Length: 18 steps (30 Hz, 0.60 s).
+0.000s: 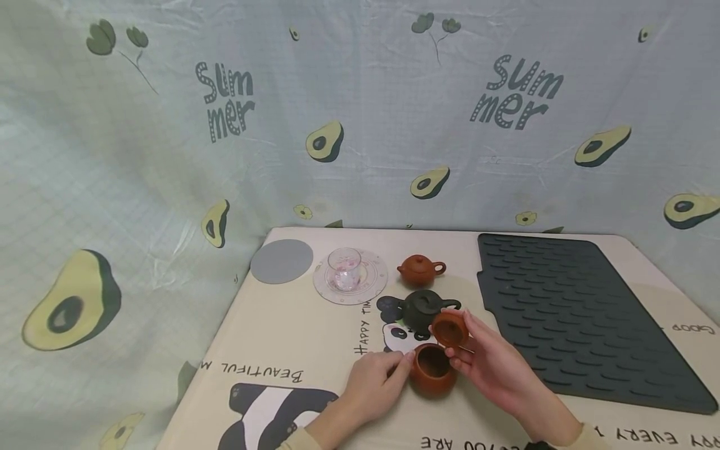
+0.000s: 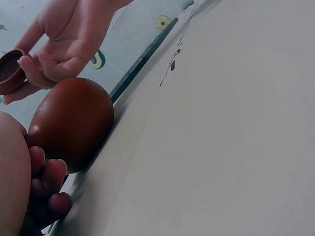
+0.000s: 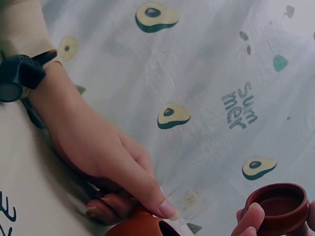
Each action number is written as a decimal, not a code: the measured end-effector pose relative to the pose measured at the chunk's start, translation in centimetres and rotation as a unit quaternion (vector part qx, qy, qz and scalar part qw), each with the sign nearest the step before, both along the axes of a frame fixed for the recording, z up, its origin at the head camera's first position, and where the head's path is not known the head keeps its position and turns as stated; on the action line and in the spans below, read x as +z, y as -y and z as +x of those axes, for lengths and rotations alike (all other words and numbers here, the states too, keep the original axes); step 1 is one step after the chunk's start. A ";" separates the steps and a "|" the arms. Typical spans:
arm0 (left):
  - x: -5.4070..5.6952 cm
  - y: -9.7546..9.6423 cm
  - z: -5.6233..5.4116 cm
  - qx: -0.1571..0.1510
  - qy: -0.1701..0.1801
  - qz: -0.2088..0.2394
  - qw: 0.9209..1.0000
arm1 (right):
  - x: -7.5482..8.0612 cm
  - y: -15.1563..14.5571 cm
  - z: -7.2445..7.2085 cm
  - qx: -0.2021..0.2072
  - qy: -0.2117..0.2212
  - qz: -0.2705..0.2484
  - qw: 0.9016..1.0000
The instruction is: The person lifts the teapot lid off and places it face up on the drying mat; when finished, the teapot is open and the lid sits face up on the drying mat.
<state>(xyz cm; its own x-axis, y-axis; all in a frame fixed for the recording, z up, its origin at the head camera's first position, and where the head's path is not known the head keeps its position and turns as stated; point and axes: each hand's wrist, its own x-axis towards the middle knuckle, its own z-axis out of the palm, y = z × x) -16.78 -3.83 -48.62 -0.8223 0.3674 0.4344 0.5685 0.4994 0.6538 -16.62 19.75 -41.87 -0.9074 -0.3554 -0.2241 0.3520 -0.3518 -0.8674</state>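
In the head view a reddish-brown clay teapot (image 1: pixel 432 384) stands lidless near the table's front, its round mouth facing up. My left hand (image 1: pixel 374 382) pinches a part jutting from its left side; the fingers hide whether that is handle or spout. Beside and above the mouth, my right hand (image 1: pixel 497 369) holds the teapot lid (image 1: pixel 450 330) tilted, hollow underside toward me. The right wrist view shows this lid (image 3: pixel 280 211) between fingertips, apart from the pot. The pot's smooth round body (image 2: pixel 74 123) fills the left wrist view's left side.
Just behind the hands sits a black teapot (image 1: pixel 423 306), and beyond it a small lidded brown teapot (image 1: pixel 419 270). A clear glass (image 1: pixel 344 269) stands on a patterned plate (image 1: pixel 320 275), with a grey disc (image 1: pixel 281 261) leftward. A dark ridged mat (image 1: pixel 585 325) covers the right side.
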 end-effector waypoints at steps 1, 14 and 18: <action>0.0 0.0 0.0 0.000 0.000 0.000 1.000 | 0.0 0.0 0.0 0.000 -0.002 0.001 1.000; 0.1 0.1 -0.1 -0.004 0.009 -0.003 1.000 | -0.2 -0.4 0.0 -0.018 -0.010 0.035 0.999; 0.1 0.1 0.0 -0.004 0.009 -0.001 1.000 | -0.4 -0.3 0.1 -0.048 -0.017 0.073 0.996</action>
<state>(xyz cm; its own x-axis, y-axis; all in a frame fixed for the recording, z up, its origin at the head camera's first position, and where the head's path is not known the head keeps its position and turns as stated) -16.82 -3.93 -48.51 -0.8271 0.3755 0.4183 0.5605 0.4955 0.6636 -16.54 20.04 -42.26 -0.9438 -0.2325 -0.2350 0.2917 -0.2516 -0.9228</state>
